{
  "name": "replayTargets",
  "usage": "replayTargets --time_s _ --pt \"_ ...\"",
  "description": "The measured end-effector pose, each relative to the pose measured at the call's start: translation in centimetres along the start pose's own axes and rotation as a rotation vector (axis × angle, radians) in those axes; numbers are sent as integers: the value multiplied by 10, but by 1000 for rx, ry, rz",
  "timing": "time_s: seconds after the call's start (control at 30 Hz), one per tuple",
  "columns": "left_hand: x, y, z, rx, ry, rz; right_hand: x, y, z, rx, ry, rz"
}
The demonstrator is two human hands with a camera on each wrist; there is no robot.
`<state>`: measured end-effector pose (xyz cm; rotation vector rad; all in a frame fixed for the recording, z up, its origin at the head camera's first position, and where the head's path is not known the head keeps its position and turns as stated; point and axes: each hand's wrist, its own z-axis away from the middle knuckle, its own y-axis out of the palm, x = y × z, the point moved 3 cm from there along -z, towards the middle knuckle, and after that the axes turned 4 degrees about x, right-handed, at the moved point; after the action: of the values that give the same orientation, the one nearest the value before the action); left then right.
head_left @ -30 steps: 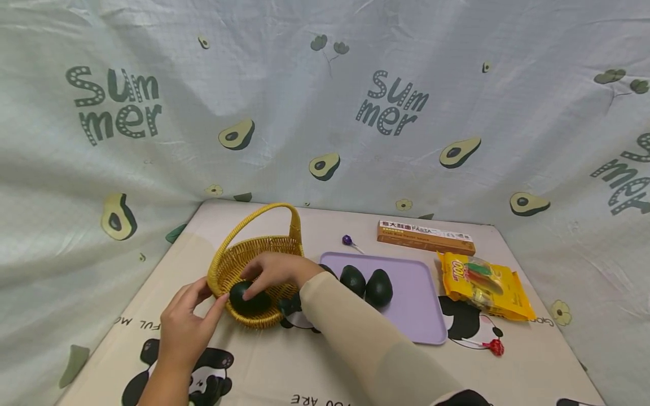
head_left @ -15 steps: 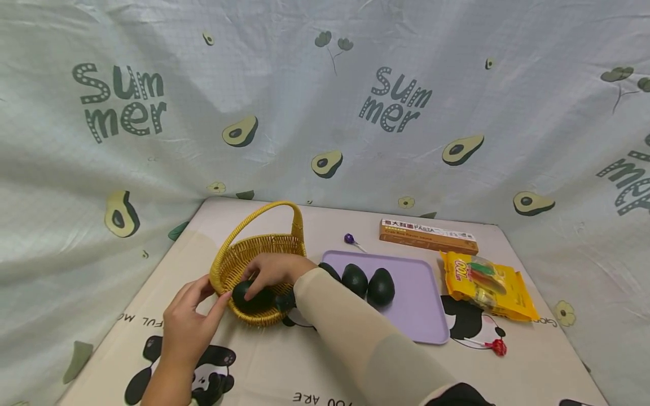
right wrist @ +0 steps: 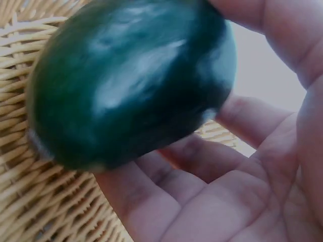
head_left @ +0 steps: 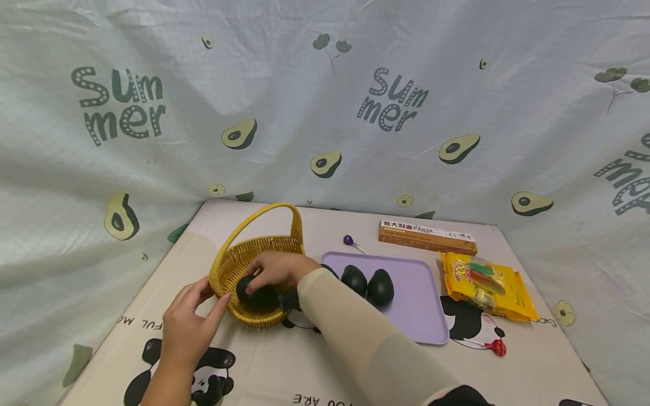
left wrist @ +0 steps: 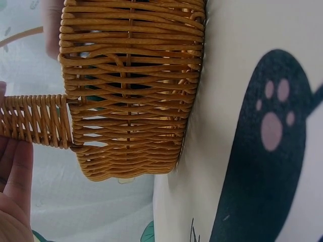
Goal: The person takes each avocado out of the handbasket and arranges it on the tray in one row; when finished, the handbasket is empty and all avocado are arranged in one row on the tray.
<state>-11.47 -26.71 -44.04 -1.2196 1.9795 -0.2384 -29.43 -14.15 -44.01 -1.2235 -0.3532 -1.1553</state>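
Observation:
A yellow wicker basket with a tall handle stands at the left of the table. My left hand grips the lower end of its handle, thumb on one side and fingers on the other. Inside the basket, my right hand holds a dark green avocado between thumb and fingers. The right wrist view shows the avocado close to the woven wall; whether it touches the bottom I cannot tell. More avocados lie on a lilac tray, one partly hidden by my right sleeve.
Behind the tray lie a pasta box and a purple lollipop. To its right are a yellow candy bag and a red lollipop. A printed cloth wall rises behind the table.
The avocado in my right hand has shifted slightly to the right within the basket. My left hand keeps its hold on the handle, and the tray is unchanged.

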Motion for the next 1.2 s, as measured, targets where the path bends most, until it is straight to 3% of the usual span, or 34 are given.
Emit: replayTargets --time_s 0.3,0.5,0.9,1.2 --pt "-3 0 0 -1 6 0 2 -9 8 -85 -22 -67" --pt "-5 0 -1 -1 4 0 1 -16 17 -139 -13 -4" --pt "-3 2 0 -9 7 -5 -3 -30 44 -144 -104 15" --pt "-8 2 0 -4 -9 -9 -15 -35 68 -131 -79 -127"
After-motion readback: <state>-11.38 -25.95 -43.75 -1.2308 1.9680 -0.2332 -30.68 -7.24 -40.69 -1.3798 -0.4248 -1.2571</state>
